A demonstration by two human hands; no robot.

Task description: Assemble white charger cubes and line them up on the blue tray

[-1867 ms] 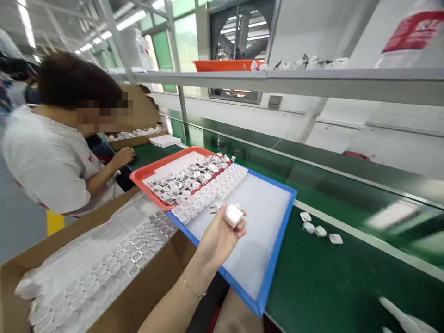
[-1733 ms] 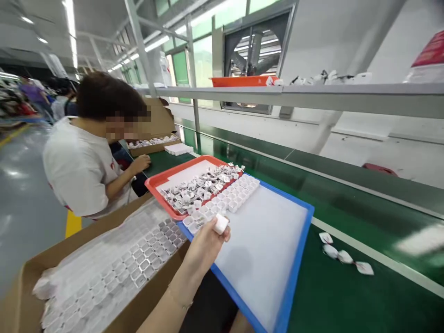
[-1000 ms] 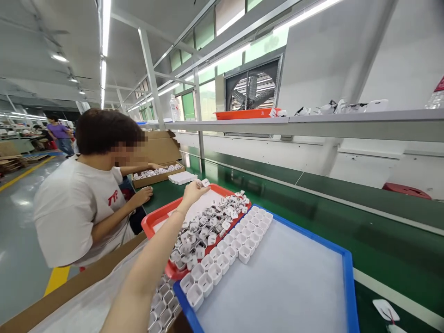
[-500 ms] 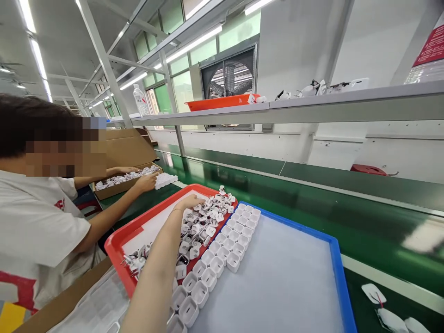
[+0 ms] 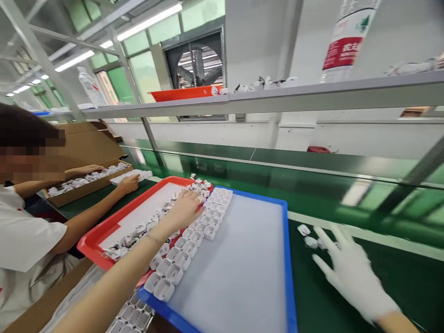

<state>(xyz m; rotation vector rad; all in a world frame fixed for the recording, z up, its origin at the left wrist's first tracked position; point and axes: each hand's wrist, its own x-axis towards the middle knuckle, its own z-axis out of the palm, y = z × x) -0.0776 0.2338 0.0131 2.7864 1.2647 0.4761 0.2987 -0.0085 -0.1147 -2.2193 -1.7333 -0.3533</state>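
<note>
My left hand (image 5: 185, 208), bare, reaches across onto the pile of white charger plugs (image 5: 145, 226) in the red tray (image 5: 104, 229). Its fingers curl down over the plugs at the pile's far end, and whatever is under them is hidden. Right beside it, rows of white chargers (image 5: 187, 247) stand along the left edge of the blue tray (image 5: 286, 259), which has a white liner. My right hand (image 5: 350, 273) wears a white glove. It hovers with its fingers spread over the green belt, just short of some small white wrappers (image 5: 308, 238).
A co-worker sits at the left with one hand (image 5: 128, 184) by a cardboard box (image 5: 79, 182) of parts. Clear cell trays (image 5: 132, 317) lie below the blue tray. A grey shelf (image 5: 277, 97) overhead carries an orange tray (image 5: 187, 94) and a bottle (image 5: 343, 41).
My left hand carried a white charger from the blue tray to the red tray and now rests on the plug pile. My gloved right hand has come into view over the belt.
</note>
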